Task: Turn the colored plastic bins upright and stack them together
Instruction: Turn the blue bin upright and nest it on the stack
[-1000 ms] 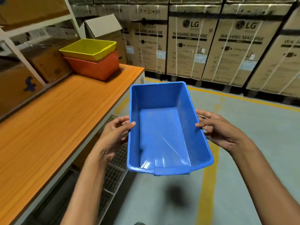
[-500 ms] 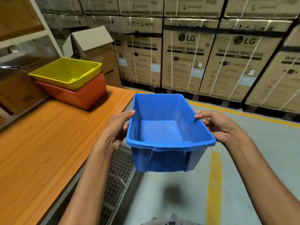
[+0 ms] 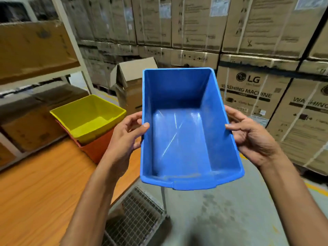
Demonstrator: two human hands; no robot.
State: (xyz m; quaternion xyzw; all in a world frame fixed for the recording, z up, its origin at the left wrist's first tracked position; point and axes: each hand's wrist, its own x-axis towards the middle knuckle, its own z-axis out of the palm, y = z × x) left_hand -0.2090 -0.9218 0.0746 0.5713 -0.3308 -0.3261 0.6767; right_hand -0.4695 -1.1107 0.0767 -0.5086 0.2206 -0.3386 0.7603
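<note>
Both hands hold a blue rectangular plastic bin [image 3: 186,139] in the air in front of me, its open side tipped towards my face so that I look straight down at its scuffed bottom. My left hand [image 3: 126,134] grips the left long rim, with the thumb hooked over the edge and the fingers curled round the outer wall. My right hand [image 3: 252,137] grips the right long rim, thumb on the edge and fingers behind it. The bin hangs mostly past the edge of the orange-brown wooden surface [image 3: 44,192], above the grey concrete floor [image 3: 221,219] and near a wire-mesh rack [image 3: 134,222] below the surface's edge. On the surface, left of my left hand, a yellow plastic bin [image 3: 87,118] sits upright, nested inside an orange plastic bin [image 3: 97,150], its rim standing above the orange one's. Behind them stands an open cardboard box [image 3: 131,80], and stacked cardboard cartons printed LG washing machine [image 3: 248,96] fill the background. A white metal shelf frame [image 3: 71,38] carrying brown boxes rises at the left.
</note>
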